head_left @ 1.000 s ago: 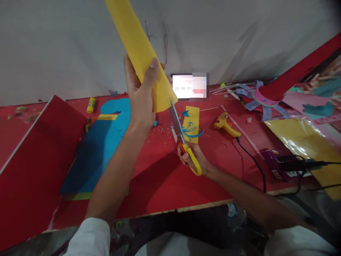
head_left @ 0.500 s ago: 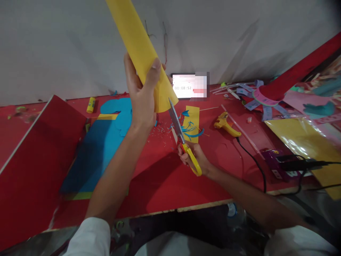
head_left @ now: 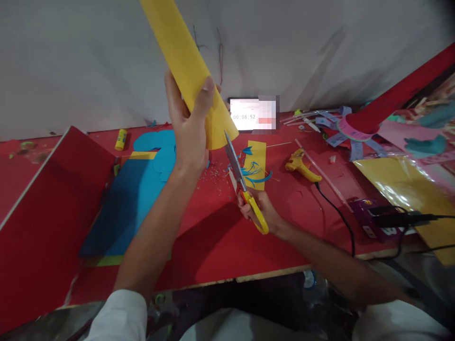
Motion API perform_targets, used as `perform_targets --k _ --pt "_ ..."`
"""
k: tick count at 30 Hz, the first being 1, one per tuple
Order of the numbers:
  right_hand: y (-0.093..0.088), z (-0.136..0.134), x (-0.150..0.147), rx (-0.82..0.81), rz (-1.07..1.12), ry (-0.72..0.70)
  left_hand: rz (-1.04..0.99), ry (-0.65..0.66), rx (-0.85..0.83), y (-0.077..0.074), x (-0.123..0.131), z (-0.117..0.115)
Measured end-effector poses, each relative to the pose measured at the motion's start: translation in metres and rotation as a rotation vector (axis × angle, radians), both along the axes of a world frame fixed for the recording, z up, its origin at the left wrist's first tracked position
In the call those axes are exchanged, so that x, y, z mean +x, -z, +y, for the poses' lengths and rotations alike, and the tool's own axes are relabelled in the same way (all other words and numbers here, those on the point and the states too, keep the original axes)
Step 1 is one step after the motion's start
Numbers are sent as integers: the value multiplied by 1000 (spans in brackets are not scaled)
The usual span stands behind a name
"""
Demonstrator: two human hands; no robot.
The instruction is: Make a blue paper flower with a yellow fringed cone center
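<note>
A sheet of yellow paper rolled into a tube (head_left: 181,57) slants up and out of the top of the head view. My left hand (head_left: 192,113) is closed around its lower part, thumb on the front. My right hand (head_left: 261,208) grips yellow-handled scissors (head_left: 236,161), blades pointing up and to the left. The blade tips touch or overlap the tube's lower rim; whether paper lies between them I cannot tell. Below the blades, blue paper strips (head_left: 258,177) lie on a small yellow paper piece (head_left: 261,151), and tiny scraps dot the red tabletop (head_left: 220,241).
A phone (head_left: 243,113) showing a timer leans on the wall. At right are a yellow glue gun (head_left: 302,166), a purple power box (head_left: 369,213) with black cables, and a red cone (head_left: 398,94). Blue sheets (head_left: 117,203), a glue stick (head_left: 121,139) and a red board (head_left: 53,227) are at left.
</note>
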State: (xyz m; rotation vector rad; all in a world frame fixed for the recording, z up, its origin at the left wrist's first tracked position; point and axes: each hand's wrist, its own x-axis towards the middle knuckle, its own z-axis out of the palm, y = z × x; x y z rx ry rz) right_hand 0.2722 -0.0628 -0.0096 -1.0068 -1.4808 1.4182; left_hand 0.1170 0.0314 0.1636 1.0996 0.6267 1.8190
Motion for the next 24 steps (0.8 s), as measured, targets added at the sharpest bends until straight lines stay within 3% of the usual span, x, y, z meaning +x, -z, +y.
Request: perform_targets --k 6,17,24 --pt "-1 0 1 -16 -8 6 1 12 1 2 -3 3" --pt "3 3 3 3 -34 10 7 18 -224 4 -4 1" --pt "2 5 2 -45 -53 67 21 35 -234 3 -5 1"
